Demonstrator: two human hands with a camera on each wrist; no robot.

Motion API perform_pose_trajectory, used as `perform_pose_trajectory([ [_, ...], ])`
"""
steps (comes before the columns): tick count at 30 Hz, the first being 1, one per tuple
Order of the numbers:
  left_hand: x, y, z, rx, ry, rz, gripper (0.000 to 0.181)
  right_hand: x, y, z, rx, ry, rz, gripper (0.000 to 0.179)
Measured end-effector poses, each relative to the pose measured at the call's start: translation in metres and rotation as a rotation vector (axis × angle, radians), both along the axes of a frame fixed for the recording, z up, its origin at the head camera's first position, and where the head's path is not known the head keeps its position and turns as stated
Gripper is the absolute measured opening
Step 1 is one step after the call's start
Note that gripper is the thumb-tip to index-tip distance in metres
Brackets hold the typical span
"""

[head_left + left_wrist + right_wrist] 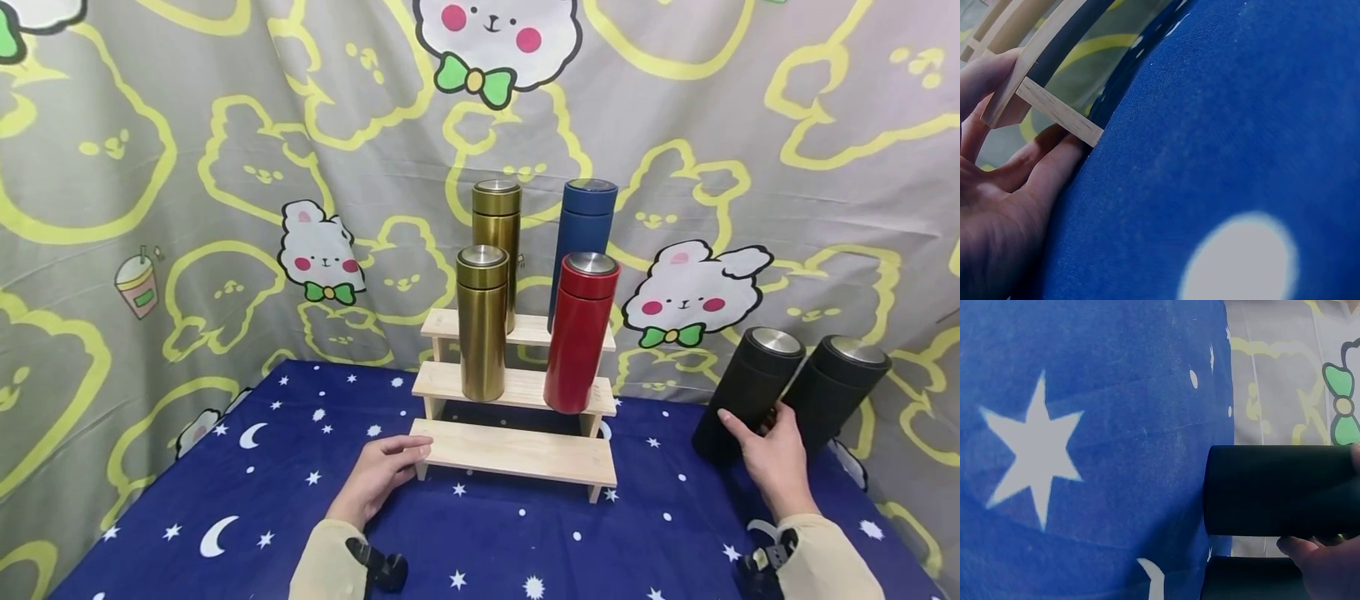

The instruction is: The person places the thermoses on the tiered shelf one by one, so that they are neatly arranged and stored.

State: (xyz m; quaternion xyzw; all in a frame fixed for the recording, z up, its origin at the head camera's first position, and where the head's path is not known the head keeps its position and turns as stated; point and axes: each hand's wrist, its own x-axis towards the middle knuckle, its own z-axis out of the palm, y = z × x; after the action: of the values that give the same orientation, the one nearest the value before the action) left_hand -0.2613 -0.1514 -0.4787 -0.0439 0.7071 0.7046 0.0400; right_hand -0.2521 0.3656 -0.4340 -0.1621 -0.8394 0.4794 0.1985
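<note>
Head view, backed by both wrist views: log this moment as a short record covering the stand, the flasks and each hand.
surface: blue star-and-moon cloth
stand: three-tier wooden stand
top tier: rear gold flask left, blue flask right
middle tier: front gold flask left, red flask right
left hand: grips the left end of the bottom tier
right hand: grips the left black flask
beside that: right black flask
gripped flask lifted: cannot tell
</note>
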Motion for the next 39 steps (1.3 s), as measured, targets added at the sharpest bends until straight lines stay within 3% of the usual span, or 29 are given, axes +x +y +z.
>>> perform_pose_trajectory([
  [11, 0.001, 0.0, -0.002, 0.02, -0.003, 0.015, 0.029, 0.005, 0.0, 0.003, 0.029, -0.005, 0.038, 0.086],
  [25, 0.001, -0.002, 0.0, 0.034, 0.004, -0.006, 0.029, 0.022, 0.002, 0.012, 0.001, -0.031, 0.1, 0.091],
  [39, 0.001, -0.002, 0.001, 0.028, 0.014, -0.014, 0.029, 0.034, 0.004, 0.02, 0.026, 0.052, 0.181, 0.076],
])
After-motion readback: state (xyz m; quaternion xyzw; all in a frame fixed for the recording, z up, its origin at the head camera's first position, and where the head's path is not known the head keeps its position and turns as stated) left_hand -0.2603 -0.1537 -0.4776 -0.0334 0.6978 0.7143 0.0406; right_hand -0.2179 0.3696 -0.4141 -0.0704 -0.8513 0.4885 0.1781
